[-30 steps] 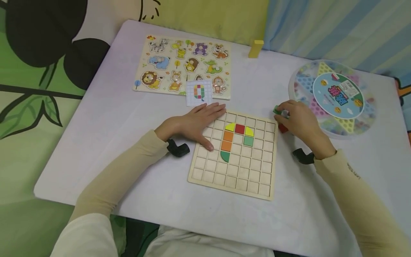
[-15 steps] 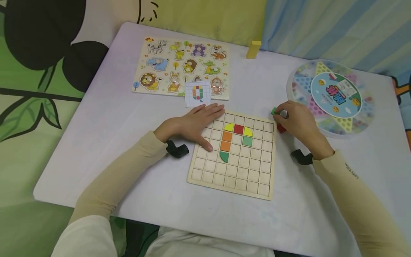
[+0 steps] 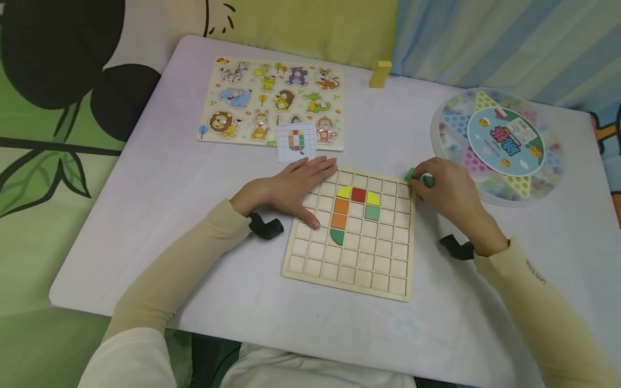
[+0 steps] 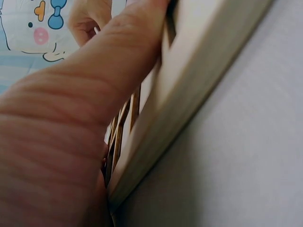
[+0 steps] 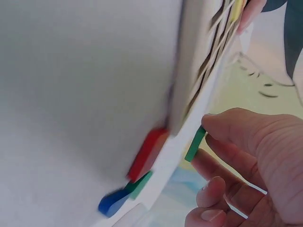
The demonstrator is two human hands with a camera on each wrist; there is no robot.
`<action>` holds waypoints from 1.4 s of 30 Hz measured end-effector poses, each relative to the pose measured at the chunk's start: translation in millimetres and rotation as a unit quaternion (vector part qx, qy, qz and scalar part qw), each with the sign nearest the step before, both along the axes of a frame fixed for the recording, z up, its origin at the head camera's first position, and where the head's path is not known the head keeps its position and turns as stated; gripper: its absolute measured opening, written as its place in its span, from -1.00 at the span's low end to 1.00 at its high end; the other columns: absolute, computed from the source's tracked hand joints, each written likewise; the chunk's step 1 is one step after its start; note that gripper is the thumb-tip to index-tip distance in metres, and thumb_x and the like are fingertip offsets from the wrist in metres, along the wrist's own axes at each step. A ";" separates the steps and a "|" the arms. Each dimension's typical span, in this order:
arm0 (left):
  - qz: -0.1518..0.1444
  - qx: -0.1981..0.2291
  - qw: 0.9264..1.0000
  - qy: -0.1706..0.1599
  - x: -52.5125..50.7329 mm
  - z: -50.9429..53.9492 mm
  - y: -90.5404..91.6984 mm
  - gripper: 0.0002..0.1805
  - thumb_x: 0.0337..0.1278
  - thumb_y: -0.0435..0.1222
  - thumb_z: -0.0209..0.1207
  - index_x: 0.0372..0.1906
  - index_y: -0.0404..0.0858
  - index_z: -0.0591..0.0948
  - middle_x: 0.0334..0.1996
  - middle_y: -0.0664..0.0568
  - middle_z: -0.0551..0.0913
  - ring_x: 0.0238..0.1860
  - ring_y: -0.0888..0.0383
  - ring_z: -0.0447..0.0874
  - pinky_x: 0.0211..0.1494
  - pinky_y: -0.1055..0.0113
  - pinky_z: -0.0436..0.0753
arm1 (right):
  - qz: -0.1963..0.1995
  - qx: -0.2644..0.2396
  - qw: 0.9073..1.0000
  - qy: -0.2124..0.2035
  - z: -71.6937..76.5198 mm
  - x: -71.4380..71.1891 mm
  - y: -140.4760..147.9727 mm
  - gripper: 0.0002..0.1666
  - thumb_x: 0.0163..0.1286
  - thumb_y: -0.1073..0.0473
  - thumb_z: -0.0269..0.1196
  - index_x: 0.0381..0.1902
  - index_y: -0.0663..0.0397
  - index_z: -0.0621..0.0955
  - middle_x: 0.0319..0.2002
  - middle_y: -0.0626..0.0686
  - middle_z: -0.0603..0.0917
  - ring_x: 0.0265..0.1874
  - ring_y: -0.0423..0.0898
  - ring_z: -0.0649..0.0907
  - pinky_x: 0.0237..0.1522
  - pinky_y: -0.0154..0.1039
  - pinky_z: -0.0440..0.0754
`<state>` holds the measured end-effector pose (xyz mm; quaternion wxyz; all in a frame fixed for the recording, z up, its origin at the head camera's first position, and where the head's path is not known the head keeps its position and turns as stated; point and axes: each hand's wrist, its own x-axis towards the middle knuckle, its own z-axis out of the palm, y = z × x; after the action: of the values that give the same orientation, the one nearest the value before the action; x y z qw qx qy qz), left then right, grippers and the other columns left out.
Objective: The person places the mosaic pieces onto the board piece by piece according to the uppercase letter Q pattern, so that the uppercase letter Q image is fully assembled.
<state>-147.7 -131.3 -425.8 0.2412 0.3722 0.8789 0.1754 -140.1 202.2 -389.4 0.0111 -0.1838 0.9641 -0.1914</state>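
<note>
A wooden grid board (image 3: 330,269) holds two yellow quarter pieces, a red square (image 3: 358,195), two orange squares (image 3: 340,213), a light green square (image 3: 372,213) and a dark green quarter piece (image 3: 337,236). My left hand (image 3: 296,189) lies with spread fingers on the board's upper left edge. At the board's upper right corner, my right hand (image 3: 448,194) pinches a green piece (image 5: 195,143) between thumb and finger, raised off the table in the right wrist view. Below it there lie a red piece (image 5: 147,153), a blue piece (image 5: 113,202) and another green piece (image 5: 140,185).
A pattern card (image 3: 296,142) overlaps the lower edge of an animal puzzle (image 3: 247,110) behind the board. A yellow block (image 3: 380,74) stands at the table's back edge. A round clear container (image 3: 506,143) is at the back right.
My right hand has shifted slightly left with a green piece, which now shows more clearly at the board's corner. My left hand rests on the board as before.
</note>
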 end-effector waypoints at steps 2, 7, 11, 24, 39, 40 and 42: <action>0.001 0.002 1.000 -0.001 0.2 0.4 -0.5 0.37 -0.16 0.37 0.28 0.58 -0.15 -0.22 0.59 0.08 -0.35 0.57 0.12 -0.50 0.56 0.06 -0.38 | 0.012 -0.006 1.000 0.011 0.8 8.0 -4.8 -0.89 0.27 0.23 0.35 -0.28 0.16 0.69 -0.20 0.13 0.69 -0.48 -0.05 0.50 -0.49 -0.23 0.37; 0.004 0.002 1.000 -0.003 0.4 1.2 -0.8 0.36 -0.16 0.37 0.28 0.58 -0.15 -0.23 0.59 0.09 -0.36 0.57 0.13 -0.50 0.56 0.07 -0.39 | 0.052 -0.017 0.998 0.024 0.7 29.1 -17.5 -0.91 0.24 0.24 0.38 -0.31 0.12 0.68 -0.19 0.08 0.69 -0.41 -0.04 0.53 -0.46 -0.20 0.41; 0.006 0.001 1.000 -0.003 0.6 1.1 -1.2 0.36 -0.16 0.37 0.27 0.58 -0.14 -0.23 0.59 0.09 -0.36 0.57 0.13 -0.51 0.56 0.07 -0.39 | 0.078 -0.022 0.996 0.024 0.5 41.9 -27.8 -0.91 0.20 0.27 0.40 -0.32 0.14 0.70 -0.13 0.09 0.71 -0.28 0.02 0.65 -0.42 -0.11 0.57; 0.005 -0.001 1.000 -0.005 0.8 -0.3 -1.1 0.37 -0.16 0.38 0.27 0.58 -0.13 -0.24 0.59 0.11 -0.37 0.57 0.14 -0.52 0.56 0.09 -0.40 | 0.130 -0.002 0.991 0.005 -5.8 73.6 -53.8 -0.87 0.11 0.24 0.46 -0.35 0.12 0.74 -0.17 0.03 0.73 -0.13 0.01 0.69 -0.23 -0.07 0.71; 0.001 0.004 1.000 -0.007 0.2 0.0 -1.2 0.37 -0.16 0.35 0.29 0.58 -0.14 -0.24 0.59 0.10 -0.38 0.57 0.14 -0.52 0.56 0.08 -0.39 | 0.155 0.044 0.984 0.079 -9.2 86.9 -59.5 -0.85 0.10 0.27 0.47 -0.31 0.11 0.79 -0.21 0.00 0.79 -0.31 -0.05 0.65 -0.41 -0.20 0.68; 0.001 0.004 1.000 -0.008 0.1 -0.2 -1.1 0.37 -0.16 0.35 0.29 0.58 -0.14 -0.24 0.59 0.10 -0.38 0.57 0.14 -0.52 0.56 0.09 -0.39 | 0.156 0.049 0.982 0.090 -10.0 88.2 -59.7 -0.84 0.09 0.27 0.47 -0.31 0.13 0.80 -0.22 0.01 0.79 -0.33 -0.05 0.65 -0.42 -0.20 0.68; 0.003 0.005 1.000 -0.009 0.4 -0.3 -1.0 0.37 -0.16 0.35 0.30 0.58 -0.14 -0.24 0.59 0.10 -0.38 0.57 0.14 -0.53 0.56 0.08 -0.40 | 0.157 0.054 0.980 0.110 -11.6 90.3 -60.2 -0.83 0.09 0.28 0.47 -0.30 0.15 0.79 -0.24 0.02 0.80 -0.36 -0.04 0.67 -0.43 -0.20 0.69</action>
<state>-147.3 -132.3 -426.1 0.2470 0.3695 0.8767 0.1839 -49.8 142.0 -400.9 -0.0550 -0.3517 0.9276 -0.1136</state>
